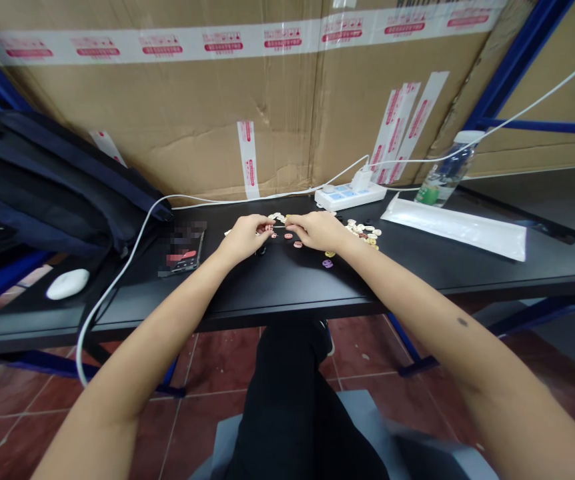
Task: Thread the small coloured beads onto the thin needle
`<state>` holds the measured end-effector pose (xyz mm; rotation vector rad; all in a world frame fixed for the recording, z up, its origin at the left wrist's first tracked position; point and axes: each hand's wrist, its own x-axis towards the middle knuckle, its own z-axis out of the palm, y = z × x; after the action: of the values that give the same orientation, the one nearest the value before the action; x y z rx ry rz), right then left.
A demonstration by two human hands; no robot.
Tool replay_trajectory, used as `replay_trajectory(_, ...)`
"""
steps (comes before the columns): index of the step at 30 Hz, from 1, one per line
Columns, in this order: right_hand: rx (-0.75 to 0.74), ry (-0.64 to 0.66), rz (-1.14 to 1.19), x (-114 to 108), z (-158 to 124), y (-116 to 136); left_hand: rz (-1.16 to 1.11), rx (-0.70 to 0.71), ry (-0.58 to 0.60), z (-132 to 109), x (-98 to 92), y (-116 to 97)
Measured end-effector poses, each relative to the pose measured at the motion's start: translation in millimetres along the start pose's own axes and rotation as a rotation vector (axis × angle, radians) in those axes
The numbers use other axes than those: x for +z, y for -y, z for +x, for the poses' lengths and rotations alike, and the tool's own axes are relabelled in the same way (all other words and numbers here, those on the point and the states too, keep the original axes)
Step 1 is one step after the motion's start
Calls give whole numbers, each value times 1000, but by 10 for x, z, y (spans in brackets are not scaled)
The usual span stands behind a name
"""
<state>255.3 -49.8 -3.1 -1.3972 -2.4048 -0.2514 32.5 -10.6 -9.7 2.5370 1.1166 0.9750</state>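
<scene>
My left hand (245,237) is closed in a pinch, with a small pink button-like piece (269,228) at its fingertips. From there a thin pale string (279,227) runs across to my right hand (312,230), whose thumb and forefinger are pinched on its other end. Loose pink buttons (288,236) lie on the table just below the string. White pieces (277,217) sit behind the gap between my hands. A purple button (327,264) and a yellow one (329,254) lie under my right wrist. Cream and yellow buttons (367,231) are scattered right of that wrist.
On the black table (277,287) stand a white power strip (350,195) and a water bottle (445,173), with a white packet (455,227) in front. A phone (185,250), white mouse (68,284) and dark backpack (52,180) are left. A white cable (140,233) crosses behind.
</scene>
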Motion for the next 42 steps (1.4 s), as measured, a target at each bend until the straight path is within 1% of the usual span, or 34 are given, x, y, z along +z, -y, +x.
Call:
replay_trajectory(4,-3,-63,45,21,7,-16,-22,-23,-18,2,9,10)
replay_trajectory(7,-13,-147,82,51,16,-39,-52,-42,-55,12,11,33)
replay_trajectory(10,10,-216,150,75,20,-61,-47,-9,-82,27,9,55)
replay_trajectory(12,46,-229,220,83,18,-66,-57,31,-79,35,11,59)
replay_trajectory(16,104,-183,375,90,17,-46,-159,82,-23,37,28,39)
replay_trajectory(19,142,-95,536,94,22,-15,-220,96,13,30,35,15)
replay_trajectory(21,160,-46,663,104,28,-1,-249,100,16,25,37,2)
replay_trajectory(27,127,-16,916,146,63,-12,-334,105,14,15,42,-14)
replay_trajectory(30,118,-15,985,132,72,-2,-316,106,22,8,36,-36)
replay_trajectory(33,154,-38,1028,99,69,31,-288,114,9,-6,20,-76)
replay_trajectory(37,210,-68,1054,74,64,61,-251,122,-5,-20,1,-122)
replay_trajectory(42,205,-57,1062,82,61,60,-236,124,1,-24,0,-136)
